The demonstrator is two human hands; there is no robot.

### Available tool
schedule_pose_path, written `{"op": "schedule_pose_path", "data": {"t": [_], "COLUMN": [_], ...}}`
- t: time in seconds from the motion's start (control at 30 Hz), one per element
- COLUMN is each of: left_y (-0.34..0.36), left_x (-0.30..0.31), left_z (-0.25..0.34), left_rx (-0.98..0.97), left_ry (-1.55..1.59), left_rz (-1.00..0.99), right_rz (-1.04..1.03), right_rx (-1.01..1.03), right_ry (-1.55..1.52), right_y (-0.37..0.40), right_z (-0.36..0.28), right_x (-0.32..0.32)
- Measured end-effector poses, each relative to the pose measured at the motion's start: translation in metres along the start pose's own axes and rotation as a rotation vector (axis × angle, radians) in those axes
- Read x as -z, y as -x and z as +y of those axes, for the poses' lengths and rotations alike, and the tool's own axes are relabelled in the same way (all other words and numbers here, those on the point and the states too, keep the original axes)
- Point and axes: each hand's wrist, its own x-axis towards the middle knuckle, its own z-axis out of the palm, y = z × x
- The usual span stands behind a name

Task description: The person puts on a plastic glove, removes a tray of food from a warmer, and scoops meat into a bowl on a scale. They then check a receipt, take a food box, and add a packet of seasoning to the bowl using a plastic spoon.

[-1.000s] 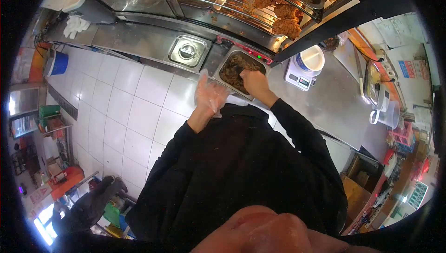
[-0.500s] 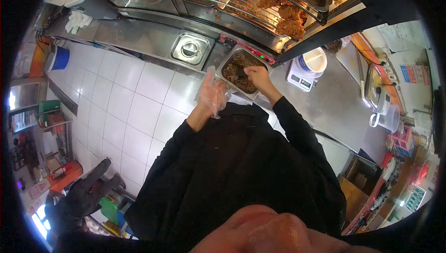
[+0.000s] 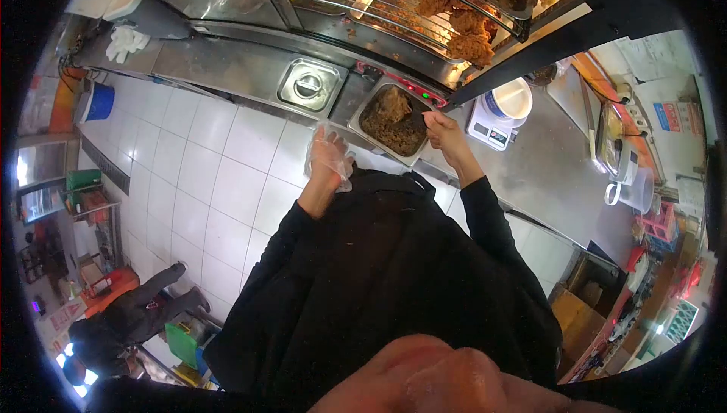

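Note:
My left hand (image 3: 330, 158), in a loose clear plastic glove, is held palm up with its fingers spread and nothing in it, just left of a steel pan (image 3: 419, 151). Inside the pan lies dark brown, crumbly food (image 3: 394, 134), with a lighter brown lump (image 3: 394, 105) on top at the far side. My right hand (image 3: 448, 139) is bare, its fingers pinched together at the pan's right rim; what they grip I cannot tell. A dark patch shows in the pan next to those fingertips.
A lidded steel pan (image 3: 307, 86) sits in the counter to the left. Fried chicken (image 3: 471, 34) fills racks in the heated cabinet ahead. On the right stands a digital scale (image 3: 491, 131) with a white tub (image 3: 512, 102). Another person (image 3: 129, 322) is behind at lower left.
My right hand has moved from over the pan to its right rim. The lighter lump now shows atop the food. My gloved left hand has shifted slightly left, away from the pan.

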Motion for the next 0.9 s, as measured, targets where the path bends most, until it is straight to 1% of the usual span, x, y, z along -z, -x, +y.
{"op": "schedule_pose_path", "data": {"t": [0.07, 0.1, 0.17, 0.3, 0.4, 0.47, 0.5, 0.53, 0.6, 0.63, 0.67, 0.73, 0.77, 0.9], "left_y": [0.000, 0.002, 0.003, 0.002, 0.003, 0.001, -0.001, -0.001, -0.002, -0.006, -0.009, -0.014, -0.015, -0.010], "left_x": [-0.002, -0.003, -0.004, -0.004, -0.004, -0.005, -0.002, -0.002, -0.003, 0.000, 0.003, 0.006, 0.005, -0.005], "left_z": [0.001, 0.002, 0.002, 0.001, 0.001, 0.000, 0.000, 0.001, -0.001, -0.003, -0.004, -0.006, -0.006, -0.004], "left_rx": [-0.033, -0.036, -0.038, -0.037, -0.062, -0.066, -0.051, -0.035, -0.021, -0.043, -0.070, -0.068, -0.056, -0.066], "left_ry": [-0.029, -0.028, -0.029, -0.043, -0.084, -0.134, -0.117, -0.100, -0.123, -0.134, -0.144, -0.160, -0.157, -0.174], "left_rz": [0.010, -0.017, -0.044, -0.015, -0.003, -0.013, -0.024, -0.031, -0.013, 0.030, 0.073, 0.059, 0.062, 0.047], "right_rz": [0.016, 0.018, 0.031, 0.018, 0.040, 0.144, 0.155, 0.184, 0.133, 0.198, 0.209, 0.266, 0.281, 0.238], "right_rx": [0.037, 0.039, 0.062, 0.090, 0.127, 0.103, 0.156, 0.160, 0.155, 0.139, 0.140, 0.172, 0.134, 0.155], "right_ry": [0.010, 0.009, -0.070, -0.044, -0.115, 0.070, 0.104, 0.093, 0.005, 0.002, -0.004, 0.063, 0.032, 0.006], "right_y": [-0.001, -0.001, 0.002, 0.010, 0.012, 0.011, 0.012, 0.016, 0.022, 0.022, 0.020, 0.015, 0.016, 0.013], "right_z": [0.007, 0.009, 0.011, 0.008, 0.010, 0.015, 0.015, 0.016, 0.016, 0.019, 0.025, 0.034, 0.036, 0.049], "right_x": [0.004, 0.006, 0.007, 0.005, 0.001, -0.005, -0.007, -0.009, -0.012, -0.014, -0.015, -0.016, -0.016, -0.008]}}
